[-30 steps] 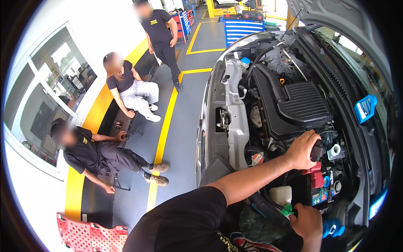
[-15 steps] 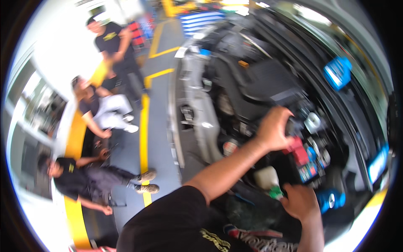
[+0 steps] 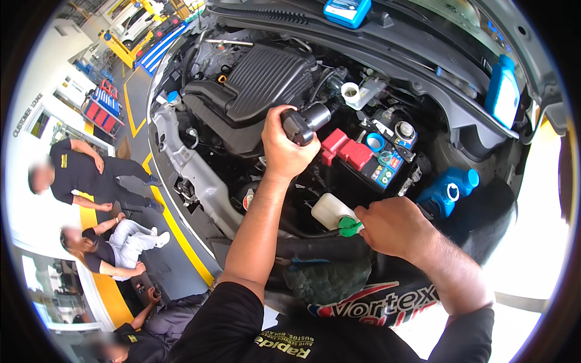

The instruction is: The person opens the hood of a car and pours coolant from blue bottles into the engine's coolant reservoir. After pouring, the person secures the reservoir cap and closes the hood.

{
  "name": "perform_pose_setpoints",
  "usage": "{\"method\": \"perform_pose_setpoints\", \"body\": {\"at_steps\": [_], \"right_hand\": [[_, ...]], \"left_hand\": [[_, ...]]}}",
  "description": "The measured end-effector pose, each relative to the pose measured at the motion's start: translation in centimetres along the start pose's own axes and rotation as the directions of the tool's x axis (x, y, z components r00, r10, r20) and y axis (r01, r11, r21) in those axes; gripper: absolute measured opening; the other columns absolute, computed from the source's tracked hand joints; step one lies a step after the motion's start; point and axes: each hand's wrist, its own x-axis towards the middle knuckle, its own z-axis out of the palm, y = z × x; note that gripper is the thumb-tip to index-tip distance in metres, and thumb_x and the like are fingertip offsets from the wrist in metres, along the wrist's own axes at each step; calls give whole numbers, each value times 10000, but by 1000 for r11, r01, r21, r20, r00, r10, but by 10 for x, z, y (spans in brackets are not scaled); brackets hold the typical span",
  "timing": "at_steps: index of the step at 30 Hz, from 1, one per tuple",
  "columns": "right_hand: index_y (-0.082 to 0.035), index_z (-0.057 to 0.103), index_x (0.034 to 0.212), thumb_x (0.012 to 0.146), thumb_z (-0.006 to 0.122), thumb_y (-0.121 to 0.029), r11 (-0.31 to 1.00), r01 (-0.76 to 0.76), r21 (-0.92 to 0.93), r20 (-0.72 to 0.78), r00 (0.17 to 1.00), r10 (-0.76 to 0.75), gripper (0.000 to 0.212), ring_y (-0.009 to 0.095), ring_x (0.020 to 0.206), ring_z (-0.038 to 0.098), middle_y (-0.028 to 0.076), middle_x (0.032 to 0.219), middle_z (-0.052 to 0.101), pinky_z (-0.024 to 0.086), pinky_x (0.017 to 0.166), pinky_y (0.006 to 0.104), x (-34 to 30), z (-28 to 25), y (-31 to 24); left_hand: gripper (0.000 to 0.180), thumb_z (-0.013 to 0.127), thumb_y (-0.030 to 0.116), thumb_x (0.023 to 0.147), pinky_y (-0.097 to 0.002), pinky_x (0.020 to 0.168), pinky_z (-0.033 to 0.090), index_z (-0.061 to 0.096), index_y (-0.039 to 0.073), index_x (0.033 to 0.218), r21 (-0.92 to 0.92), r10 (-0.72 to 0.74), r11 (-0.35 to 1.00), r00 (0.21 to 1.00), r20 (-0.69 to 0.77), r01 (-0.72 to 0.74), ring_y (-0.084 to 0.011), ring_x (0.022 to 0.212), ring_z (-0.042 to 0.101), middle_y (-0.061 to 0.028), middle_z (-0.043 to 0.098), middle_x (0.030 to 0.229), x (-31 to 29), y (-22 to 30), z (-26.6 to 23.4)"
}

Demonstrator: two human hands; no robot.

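As the view swings over the engine bay (image 3: 196, 166), the left hand (image 3: 287, 145) still grips a black cylindrical tool (image 3: 316, 115) at twelve o'clock, while the right hand (image 3: 396, 227) curls at the white reservoir's (image 3: 328, 209) green cap (image 3: 348, 227), four o'clock, grip unclear, work now plainer to see.

Head-worn fisheye view; downward, close over the engine bay (image 3: 203, 178)

Blk short-slv shirt (image 3: 339, 348), w/ yellow lettering (image 3: 284, 349) on chest: one lg bold word + smaller lines alongside, upside down from this view. L sleeve (image 3: 233, 314) blk, loose, hem nr elbow; R sleeve (image 3: 469, 339) same blk. L forearm (image 3: 257, 233), R forearm (image 3: 457, 263), L hand (image 3: 281, 151) & R hand (image 3: 396, 227) all bare.
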Motion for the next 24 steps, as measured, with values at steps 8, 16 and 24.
{"method": "perform_pose_setpoints", "body": {"at_steps": [8,16,24], "right_hand": [[-46,733,1140,907,708,-140,999,25,-22,-73,997,-27,253,295,876,804,104,903,789,641,718,434,2,-6,5],[-31,631,1357,912,727,-192,995,-89,-53,-609,793,39,483,290,1155,689,160,1335,668,624,883,413,40,-9,20],[-96,638,1401,840,800,-245,954,-126,-270,-688,718,-100,602,267,1268,623,78,1299,683,439,1105,459,145,-27,15]], "left_hand": [[586,788,2,716,-371,936,517,532,59,1241,-244,-103,962,992,76,119,-202,1009,587,-79,544,1140,-10,-21,-8],[589,756,50,624,-429,906,517,532,50,1169,-219,55,975,992,112,-29,-310,957,610,-121,568,1064,3,-7,-6],[607,770,84,609,-464,876,535,541,49,1170,-275,122,958,982,141,-79,-368,948,638,-155,595,1064,-2,-5,-12]]}}
